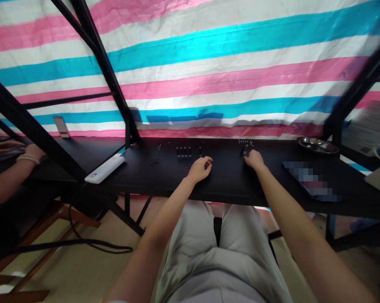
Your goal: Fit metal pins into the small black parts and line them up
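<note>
My right hand (255,160) reaches over the black table, its fingers closed on the near end of a small dark stick with a grey tip (246,148). Just beyond it lies a row of tiny pale pieces (245,141), too small to name. My left hand (200,169) rests on the tabletop with loosely curled fingers, a gap between thumb and fingers, and nothing visible in it. A single small dark stick (200,152) lies just past its fingertips. Left of that, several similar dark sticks (185,152) are lined up side by side.
On the black table (228,181) are a white oblong case (105,169) at left, a round metal dish (318,145) at back right and a blurred-out flat item (310,182). Black metal frames (109,80) slant up both sides. Another person's arm (11,174) is at far left.
</note>
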Demonstrator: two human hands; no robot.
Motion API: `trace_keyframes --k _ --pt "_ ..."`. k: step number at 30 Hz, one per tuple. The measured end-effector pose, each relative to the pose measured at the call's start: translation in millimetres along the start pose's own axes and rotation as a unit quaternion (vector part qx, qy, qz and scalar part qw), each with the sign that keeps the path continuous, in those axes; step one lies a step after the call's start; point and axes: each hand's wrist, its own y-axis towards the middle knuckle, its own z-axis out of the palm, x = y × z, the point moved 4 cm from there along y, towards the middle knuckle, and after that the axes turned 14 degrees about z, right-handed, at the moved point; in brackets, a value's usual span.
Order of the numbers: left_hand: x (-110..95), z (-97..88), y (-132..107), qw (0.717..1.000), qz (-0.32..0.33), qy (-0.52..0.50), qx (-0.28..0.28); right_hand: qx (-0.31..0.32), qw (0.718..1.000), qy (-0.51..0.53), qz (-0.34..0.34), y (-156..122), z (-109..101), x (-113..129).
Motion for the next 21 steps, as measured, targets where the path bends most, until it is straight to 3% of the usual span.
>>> trace_keyframes --k 2,4,9,13,17,21 --pt "-1.3 0.0 -0.2 1.000 -0.006 0.014 0.007 -0.028 0.998 -0.048 0.039 -19.6 -1.5 0.9" --pt "-1.6 -0.7 -0.7 0.998 -0.033 0.049 0.014 -0.023 0.998 -0.062 0.010 -39.3 -0.3 8.9" --pt "4.4 -12.4 1.1 0.971 -0.171 0.169 -0.005 0.024 0.980 -0.047 -0.192 -76.5 9.0 40.6" --pt "15.2 -18.7 12.4 0.954 -0.240 0.181 0.021 0.013 0.969 -0.052 -0.243 -84.9 12.5 51.6" --pt "28.6 -14.5 26.6 0.955 -0.249 0.158 0.040 0.001 0.968 -0.046 -0.248 -84.0 13.1 51.1" --pt "40.5 -4.6 30.9 0.958 -0.247 0.144 0.012 -0.008 0.966 -0.042 -0.255 -82.8 13.5 49.4"
